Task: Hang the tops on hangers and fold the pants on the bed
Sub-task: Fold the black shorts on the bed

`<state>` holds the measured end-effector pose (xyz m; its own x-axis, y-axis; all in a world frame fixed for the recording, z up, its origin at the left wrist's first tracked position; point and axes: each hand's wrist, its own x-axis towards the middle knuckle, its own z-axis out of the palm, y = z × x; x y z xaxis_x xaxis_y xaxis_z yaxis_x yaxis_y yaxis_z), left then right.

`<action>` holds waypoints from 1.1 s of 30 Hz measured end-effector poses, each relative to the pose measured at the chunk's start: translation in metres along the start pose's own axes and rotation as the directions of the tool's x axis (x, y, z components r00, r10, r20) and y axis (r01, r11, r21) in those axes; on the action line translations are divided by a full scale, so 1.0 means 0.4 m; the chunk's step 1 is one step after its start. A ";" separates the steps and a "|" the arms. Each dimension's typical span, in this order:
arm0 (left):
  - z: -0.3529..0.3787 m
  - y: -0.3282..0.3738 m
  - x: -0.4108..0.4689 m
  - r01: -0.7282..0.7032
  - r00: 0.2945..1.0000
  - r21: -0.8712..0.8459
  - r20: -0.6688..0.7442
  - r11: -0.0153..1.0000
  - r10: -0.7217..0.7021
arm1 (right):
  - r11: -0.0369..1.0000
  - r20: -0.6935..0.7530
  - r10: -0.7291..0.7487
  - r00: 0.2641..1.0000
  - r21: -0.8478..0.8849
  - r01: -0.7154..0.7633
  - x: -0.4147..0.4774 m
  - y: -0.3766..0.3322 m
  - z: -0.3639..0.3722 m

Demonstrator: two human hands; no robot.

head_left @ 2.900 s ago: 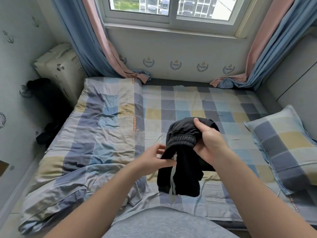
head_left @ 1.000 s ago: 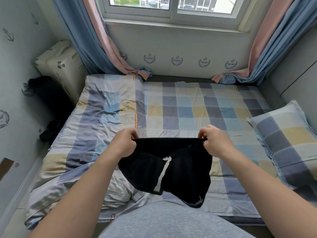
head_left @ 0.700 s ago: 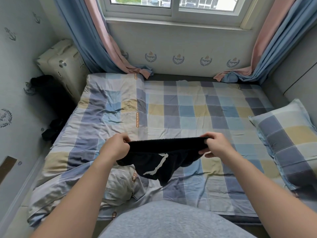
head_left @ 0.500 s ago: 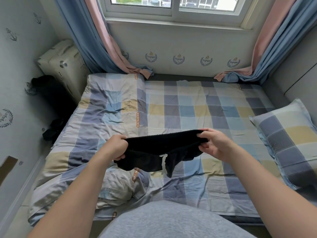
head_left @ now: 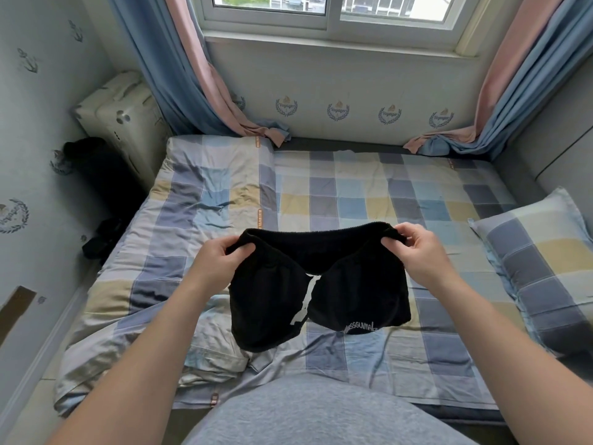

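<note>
- The black pants (head_left: 321, 284) hang in the air over the near half of the bed (head_left: 353, 194), held up by the waistband alone
- The waistband runs in a shallow arch from the 9 o'clock hand to the 3 o'clock hand, and the rest of the cloth drops from it toward 6 o'clock in two rounded lobes
- A white stripe runs down the middle of the pants, and white lettering sits on the hem at about 5 o'clock
- Whether the lowest edge touches the sheet I cannot tell
- The left hand (head_left: 221, 261) is at the 9 o'clock end of the band; its fingers are curled tight with the thumb on top, pinching a fold of black cloth that bulges out between them
- The right hand (head_left: 420, 255) is at the 3 o'clock end; thumb and forefinger close on the corner of the band in a pinch, and the other fingers curl loosely behind it
- Neither hand touches the bed
- A checked pillow (head_left: 539, 252) lies at 3 o'clock of the pants, well apart from them
- A folded checked quilt (head_left: 205, 200) covers the bed's 9 to 11 o'clock side
- Dark clothes (head_left: 99, 239) lie on the floor at 9 o'clock, beside a pale case (head_left: 118, 114) at 10 o'clock
- The window (head_left: 330, 11) is at 12 o'clock, with blue and pink curtains (head_left: 179, 75) on both sides
</note>
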<state>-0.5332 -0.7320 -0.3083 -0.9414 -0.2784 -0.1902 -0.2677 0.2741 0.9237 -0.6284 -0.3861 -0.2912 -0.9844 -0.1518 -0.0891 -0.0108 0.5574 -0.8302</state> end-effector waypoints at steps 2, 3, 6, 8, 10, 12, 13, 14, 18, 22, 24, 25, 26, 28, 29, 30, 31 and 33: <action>-0.001 0.001 0.001 -0.068 0.996 0.125 -0.049 0.990 0.074 | 0.990 -0.025 -0.089 0.996 -0.108 0.086 -0.007 -0.007 -0.005; -0.002 0.004 0.000 -0.085 0.994 0.123 -0.056 0.989 0.093 | 0.987 -0.014 -0.117 0.993 -0.111 0.114 -0.012 -0.012 -0.008; 0.004 0.016 0.000 -0.102 0.994 -0.001 -0.051 0.995 0.101 | 0.989 0.010 -0.122 0.993 -0.083 0.122 -0.022 -0.017 -0.009; 0.008 0.025 -0.001 -0.106 0.993 0.001 -0.057 0.994 0.106 | 0.988 -0.005 -0.110 0.994 -0.107 0.109 -0.025 -0.017 -0.007; 0.017 0.035 -0.003 -0.107 0.991 0.055 -0.073 0.993 0.111 | 0.989 -0.019 -0.087 0.996 -0.120 0.084 -0.024 -0.022 -0.001; 0.030 0.046 -0.004 -0.049 0.993 0.112 -0.102 0.992 0.061 | 0.995 -0.011 -0.028 1.000 -0.095 0.027 -0.025 -0.041 0.009; 0.039 0.050 -0.002 0.017 0.992 0.110 -0.130 0.994 -0.002 | 0.997 -0.001 0.022 1.000 -0.077 -0.022 -0.026 -0.050 0.017; 0.049 0.057 0.000 0.107 0.983 0.058 -0.158 0.993 -0.097 | 0.995 0.013 0.089 0.996 -0.051 -0.088 -0.024 -0.058 0.025; 0.098 0.100 -0.014 0.440 0.872 -0.495 0.040 0.749 -0.487 | 0.867 0.256 0.380 0.889 0.236 -0.438 -0.044 -0.103 0.064; 0.139 0.153 -0.053 0.365 0.929 -0.491 0.132 0.791 -0.346 | 0.851 0.453 0.267 0.850 0.302 -0.429 -0.077 -0.165 0.080; 0.153 0.172 -0.072 0.286 0.957 -0.411 0.176 0.866 -0.232 | 0.881 0.448 0.162 0.879 0.335 -0.333 -0.090 -0.194 0.086; 0.158 0.180 -0.080 0.251 0.961 -0.387 0.211 0.887 -0.180 | 0.903 0.431 0.109 0.896 0.333 -0.270 -0.096 -0.208 0.089; 0.163 0.191 -0.089 0.221 0.959 -0.379 0.254 0.899 -0.129 | 0.933 0.405 0.049 0.913 0.308 -0.187 -0.098 -0.217 0.093; 0.164 0.205 -0.105 0.158 0.942 -0.389 0.334 0.908 -0.021 | 0.974 0.339 -0.086 0.937 0.226 0.007 -0.105 -0.234 0.096; 0.162 0.204 -0.107 0.119 0.933 -0.392 0.358 0.912 0.032 | 0.980 0.312 -0.151 0.938 0.173 0.100 -0.106 -0.239 0.095; 0.158 0.201 -0.106 0.073 0.925 -0.383 0.371 0.921 0.081 | 0.978 0.292 -0.200 0.935 0.120 0.171 -0.106 -0.239 0.092; 0.156 0.197 -0.106 0.023 0.919 -0.358 0.375 0.933 0.121 | 0.976 0.274 -0.219 0.936 0.076 0.206 -0.106 -0.241 0.089; 0.160 0.194 -0.106 -0.070 0.911 -0.305 0.368 0.950 0.185 | 0.971 0.279 -0.239 0.930 0.080 0.226 -0.111 -0.243 0.086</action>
<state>-0.5271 -0.6401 -0.2496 -0.9829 0.1359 -0.1245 -0.1257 -0.0006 0.9921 -0.5777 -0.4615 -0.2254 -0.8638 -0.5024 -0.0379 -0.2188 0.4418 -0.8700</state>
